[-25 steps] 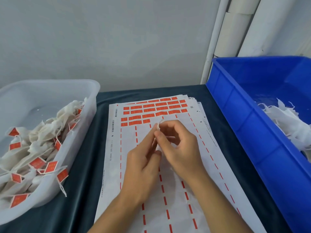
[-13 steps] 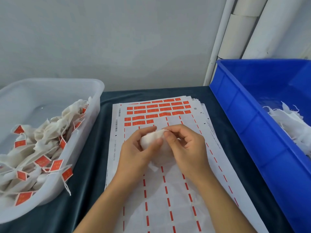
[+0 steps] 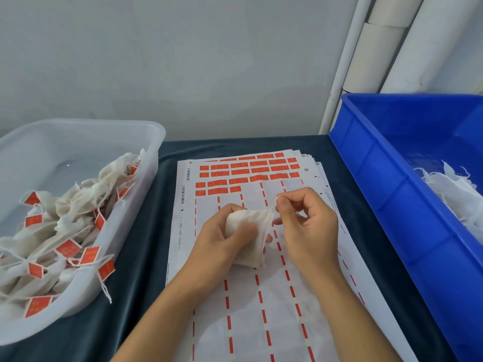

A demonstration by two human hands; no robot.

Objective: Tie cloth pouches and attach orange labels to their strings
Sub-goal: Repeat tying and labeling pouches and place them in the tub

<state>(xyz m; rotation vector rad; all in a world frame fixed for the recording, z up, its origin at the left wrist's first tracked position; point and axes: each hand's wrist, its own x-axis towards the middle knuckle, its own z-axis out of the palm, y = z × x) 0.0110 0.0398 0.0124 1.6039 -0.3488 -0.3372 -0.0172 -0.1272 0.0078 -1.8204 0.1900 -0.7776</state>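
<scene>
While left hand (image 3: 222, 241) grips crumpled white cloth pouch (image 3: 248, 231) | right hand (image 3: 308, 226) pinches its thin string (image 3: 274, 205)

Label sheet (image 3: 274, 296), left margin: barcodes and a sideways printed number, roughly "0802-1600", rest too small. Orange labels' (image 3: 258, 163) print unreadable.

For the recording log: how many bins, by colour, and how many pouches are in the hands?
Clear bin: 1
Blue bin: 1
Pouch held, left hand gripping, right hand pinching its string: 1
Total: 3
</scene>
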